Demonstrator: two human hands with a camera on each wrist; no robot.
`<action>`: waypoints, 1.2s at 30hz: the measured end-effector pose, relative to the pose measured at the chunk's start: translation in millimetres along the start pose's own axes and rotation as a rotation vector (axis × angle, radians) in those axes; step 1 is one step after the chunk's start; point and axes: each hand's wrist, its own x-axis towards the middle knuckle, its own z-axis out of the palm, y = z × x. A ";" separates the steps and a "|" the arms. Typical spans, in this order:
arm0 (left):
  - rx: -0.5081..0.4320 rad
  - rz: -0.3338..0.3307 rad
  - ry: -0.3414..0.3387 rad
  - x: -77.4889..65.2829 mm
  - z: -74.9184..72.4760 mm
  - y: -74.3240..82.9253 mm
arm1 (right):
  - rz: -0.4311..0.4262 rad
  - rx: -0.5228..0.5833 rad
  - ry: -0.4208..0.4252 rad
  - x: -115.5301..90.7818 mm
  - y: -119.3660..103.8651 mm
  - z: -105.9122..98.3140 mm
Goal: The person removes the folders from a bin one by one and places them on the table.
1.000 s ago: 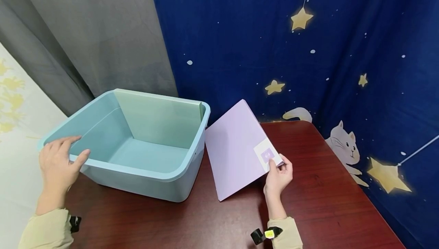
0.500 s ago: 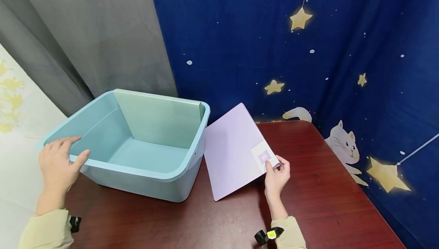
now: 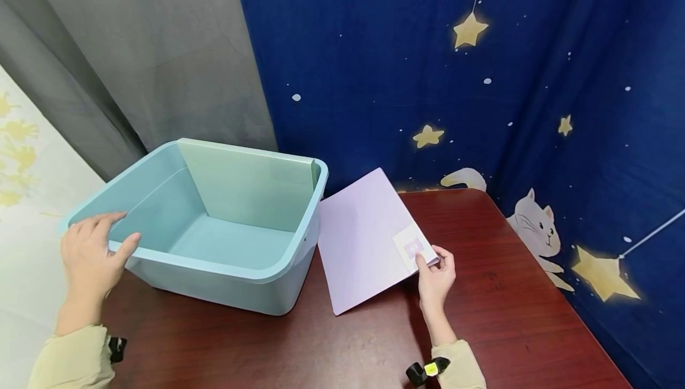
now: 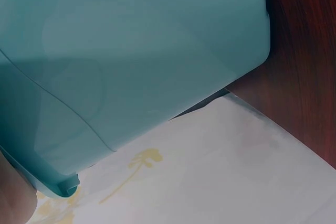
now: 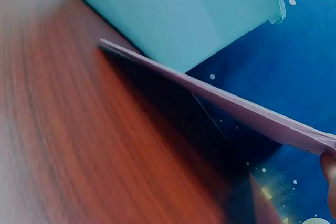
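A reddish-brown bench (image 3: 508, 282) with streaked wood grain and a rounded far corner stands against hanging fabric. Behind it and along its right side falls a dark-blue curtain (image 3: 369, 50), dotted with white flecks (image 3: 487, 81) and printed with glowing yellow stars (image 3: 471, 30), the topmost on a thin pale line. A printed white cat (image 3: 537, 228) peers out beside the bench's right edge, next to a larger star (image 3: 603, 271). To the left hangs a plain grey curtain (image 3: 160, 50) in soft folds, then a whitish sheet (image 3: 27, 276) bearing yellow splayed prints (image 3: 20, 130). Soft light leaves a faint sheen on the bench.
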 end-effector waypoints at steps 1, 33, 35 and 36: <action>-0.002 -0.001 0.000 0.1 0.0 0.2 | -0.004 -0.007 -0.011 1.2 2.8 -2.2; -0.011 0.011 0.022 0.5 3.8 -3.6 | 0.037 -0.398 -0.232 23.3 34.3 -40.0; -0.014 0.007 0.019 0.5 3.5 -3.6 | 0.045 -0.444 -0.236 20.2 24.8 -37.3; -0.015 0.004 0.016 0.5 3.3 -3.6 | 0.051 -0.462 -0.239 18.9 20.3 -36.2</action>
